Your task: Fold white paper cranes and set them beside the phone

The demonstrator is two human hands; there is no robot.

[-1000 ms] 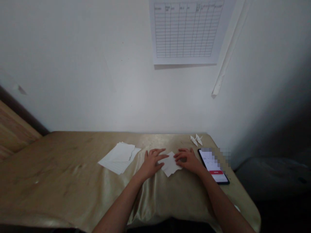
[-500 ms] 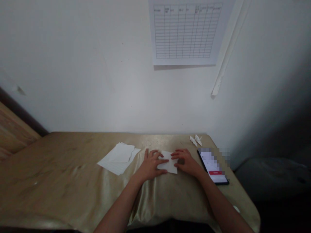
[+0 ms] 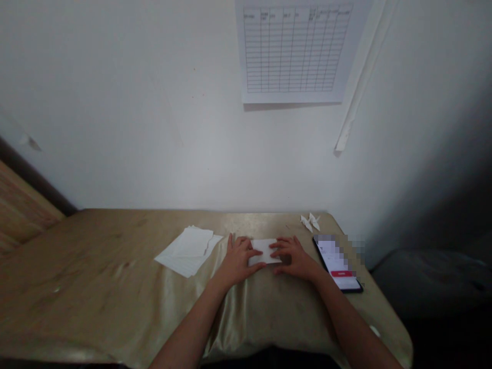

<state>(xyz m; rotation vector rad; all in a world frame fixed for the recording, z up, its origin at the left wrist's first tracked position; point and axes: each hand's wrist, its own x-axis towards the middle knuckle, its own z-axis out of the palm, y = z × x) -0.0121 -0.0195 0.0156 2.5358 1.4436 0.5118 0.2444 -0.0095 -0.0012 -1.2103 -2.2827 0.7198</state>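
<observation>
A small white sheet of paper [image 3: 265, 245] lies on the cloth-covered table between my two hands, its near edge curled up off the cloth. My left hand [image 3: 239, 260] grips its left side, with the thumb at the near edge and the fingers on top. On the right side, my right hand [image 3: 295, 258] has its fingertips on the paper and its thumb at the raised edge. Fingers cover both ends of the sheet. Left of my hands rests a stack of white paper sheets [image 3: 186, 251].
A phone [image 3: 338, 264] with a lit screen lies right of my right hand. Two small folded paper shapes [image 3: 309, 222] sit near the far right edge of the table [image 3: 107, 277]. Behind it rises a white wall with a printed chart [image 3: 292, 51].
The near edge of the sheet has been lifted and bent away from me, so less of its surface shows. Both thumbs have shifted to that edge.
</observation>
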